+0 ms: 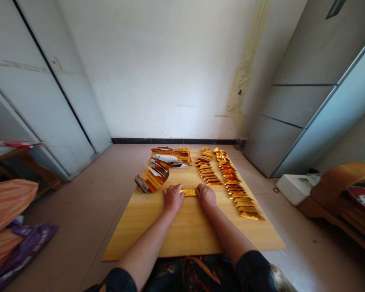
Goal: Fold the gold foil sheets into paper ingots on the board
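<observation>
A narrow folded strip of gold foil paper (189, 192) stretches between my two hands, just over the wooden board. My left hand (173, 198) grips its left end with curled fingers. On the right end, my right hand (206, 196) is closed in the same way. Left of my hands lies a fanned stack of gold and white paper sheets (153, 177). To the right, folded gold pieces (209, 174) overlap in a row. A longer row of shiny folded gold pieces (235, 186) runs along the board's right side.
The wooden board (146, 235) spans the space before me. More gold paper (182, 154) lies at its far edge. A grey refrigerator (288, 97) and wooden furniture (328, 198) stand right; orange and purple bags (12, 219) sit left.
</observation>
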`<state>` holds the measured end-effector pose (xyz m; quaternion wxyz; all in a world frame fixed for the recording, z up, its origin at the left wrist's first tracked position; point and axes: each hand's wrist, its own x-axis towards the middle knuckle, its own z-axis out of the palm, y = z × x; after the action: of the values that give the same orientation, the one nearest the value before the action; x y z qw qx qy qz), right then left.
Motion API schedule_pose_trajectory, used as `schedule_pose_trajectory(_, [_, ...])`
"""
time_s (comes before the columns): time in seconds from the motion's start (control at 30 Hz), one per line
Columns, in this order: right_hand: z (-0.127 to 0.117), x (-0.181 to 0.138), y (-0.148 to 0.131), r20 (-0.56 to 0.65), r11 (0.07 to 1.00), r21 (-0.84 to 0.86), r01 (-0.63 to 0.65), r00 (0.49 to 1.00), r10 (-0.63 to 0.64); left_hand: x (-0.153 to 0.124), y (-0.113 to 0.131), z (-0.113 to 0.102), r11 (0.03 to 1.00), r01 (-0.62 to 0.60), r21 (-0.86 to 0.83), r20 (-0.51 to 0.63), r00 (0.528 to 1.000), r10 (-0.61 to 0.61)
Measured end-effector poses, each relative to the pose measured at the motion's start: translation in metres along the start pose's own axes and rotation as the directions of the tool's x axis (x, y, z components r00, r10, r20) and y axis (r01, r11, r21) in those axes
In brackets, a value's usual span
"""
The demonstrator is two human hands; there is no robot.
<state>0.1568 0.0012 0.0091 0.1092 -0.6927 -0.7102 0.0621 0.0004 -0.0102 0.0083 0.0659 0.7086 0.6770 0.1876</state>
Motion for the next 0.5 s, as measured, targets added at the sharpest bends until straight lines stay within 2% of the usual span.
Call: schedule_pose_trajectory(0.5, [0.0081, 0.0005, -0.0023, -0.049, 0.996, -0.082, 0.019, 0.999, -0.023, 0.0003, -0.0016, 0.0032, 0.997, -0.069, 0.03, -0.004, 0.998, 0.069])
